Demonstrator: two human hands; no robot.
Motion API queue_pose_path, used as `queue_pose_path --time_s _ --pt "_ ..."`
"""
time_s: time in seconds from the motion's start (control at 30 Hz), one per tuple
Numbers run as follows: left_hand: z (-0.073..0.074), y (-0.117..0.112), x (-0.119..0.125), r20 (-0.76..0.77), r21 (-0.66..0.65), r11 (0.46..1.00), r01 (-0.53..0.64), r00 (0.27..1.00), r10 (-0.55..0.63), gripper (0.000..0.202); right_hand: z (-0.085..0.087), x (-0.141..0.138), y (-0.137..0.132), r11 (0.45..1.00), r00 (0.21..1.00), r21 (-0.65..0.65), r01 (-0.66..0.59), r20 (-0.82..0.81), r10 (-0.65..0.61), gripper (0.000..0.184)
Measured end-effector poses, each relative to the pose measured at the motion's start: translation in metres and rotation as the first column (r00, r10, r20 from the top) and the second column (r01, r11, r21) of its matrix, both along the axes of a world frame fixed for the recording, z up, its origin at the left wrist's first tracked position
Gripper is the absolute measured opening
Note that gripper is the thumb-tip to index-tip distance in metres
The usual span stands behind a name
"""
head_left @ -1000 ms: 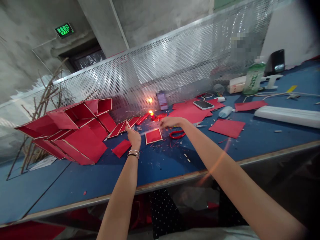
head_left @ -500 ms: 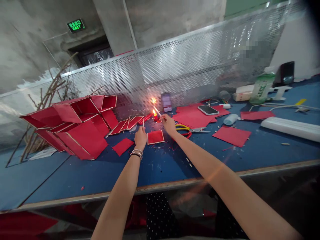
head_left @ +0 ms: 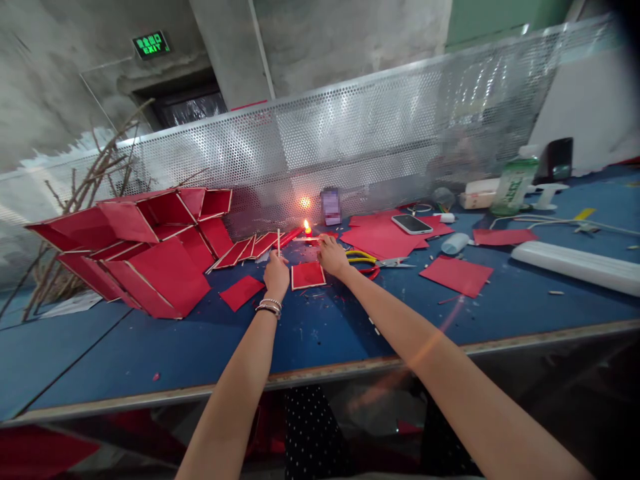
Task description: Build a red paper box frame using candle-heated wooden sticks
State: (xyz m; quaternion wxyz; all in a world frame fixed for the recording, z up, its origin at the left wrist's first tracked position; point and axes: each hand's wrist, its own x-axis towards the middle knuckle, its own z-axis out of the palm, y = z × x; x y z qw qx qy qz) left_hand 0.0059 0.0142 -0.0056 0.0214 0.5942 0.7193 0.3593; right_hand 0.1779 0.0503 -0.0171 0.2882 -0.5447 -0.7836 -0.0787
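Two pale sticks, one pinched in each hand, near a lit candle.
The left hand (head_left: 277,275) holds its left stick (head_left: 279,241) upright between closed fingertips; the right hand (head_left: 333,256) grips its right stick (head_left: 302,239) level, pointing toward the left hand and crossing the candle (head_left: 308,235) in view, contact unclear. Between the hands, slightly nearer the person, lies a pale-edged red panel (head_left: 308,275). A red card (head_left: 241,292) rests left of the left hand, red boxes (head_left: 167,280) farther left; right of the right hand, yellow and red tool handles (head_left: 361,256).
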Motion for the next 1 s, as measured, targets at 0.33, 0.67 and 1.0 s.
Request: queue_pose_path --time_s 0.33,0.67,1.0 --pt "-0.007 0.014 -0.006 -0.195 -0.041 0.996 0.079 0.977 -0.086 0.022 -0.004 0.008 0.006 0.972 0.916 0.031 0.231 -0.344 -0.207 0.047" --pt "-0.008 0.011 -0.002 -0.337 -0.160 0.977 0.138 0.923 -0.186 0.024 -0.008 0.011 0.013 0.968 0.905 -0.039 0.249 -0.348 -0.246 0.047" --pt "-0.008 0.015 -0.001 -0.321 -0.195 0.974 0.114 0.931 -0.173 0.028 -0.011 0.010 0.016 0.980 0.898 -0.003 0.199 -0.401 -0.183 0.048"
